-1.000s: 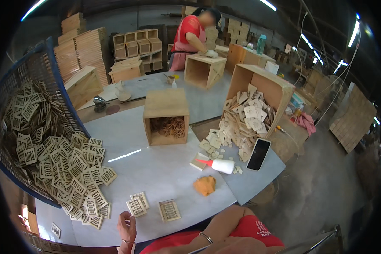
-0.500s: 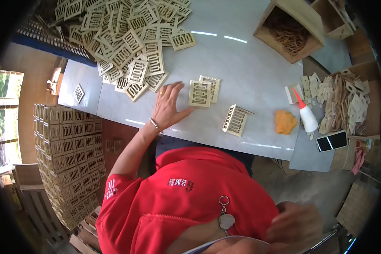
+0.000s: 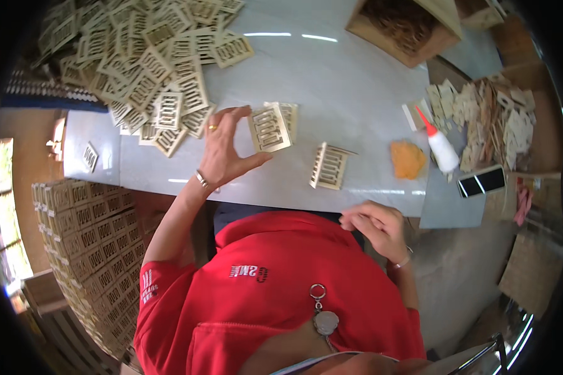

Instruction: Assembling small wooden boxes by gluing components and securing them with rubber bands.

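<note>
My left hand [image 3: 226,150] has thumb and forefinger on two corners of a slotted wooden panel [image 3: 270,129], which tilts off the grey table. Partly behind it is a second slotted panel [image 3: 289,117]. To their right stands a joined pair of slotted panels [image 3: 329,166], set at an angle to each other. My right hand [image 3: 380,227] is over my lap by the table's front edge, its fingers loosely bent and partly apart, with nothing visible in them.
A heap of slotted panels [image 3: 162,69] covers the far left. Finished-looking slotted blocks [image 3: 97,250] are stacked at left. On the right are an orange sponge-like lump [image 3: 408,160], a red-tipped white glue bottle [image 3: 443,152], a phone [image 3: 480,182], wood scraps [image 3: 481,122] and a wooden box [image 3: 413,53].
My left hand has closed on the near panel and tilted it up. My right hand has come from the lower right toward the table edge. The whole view has shifted.
</note>
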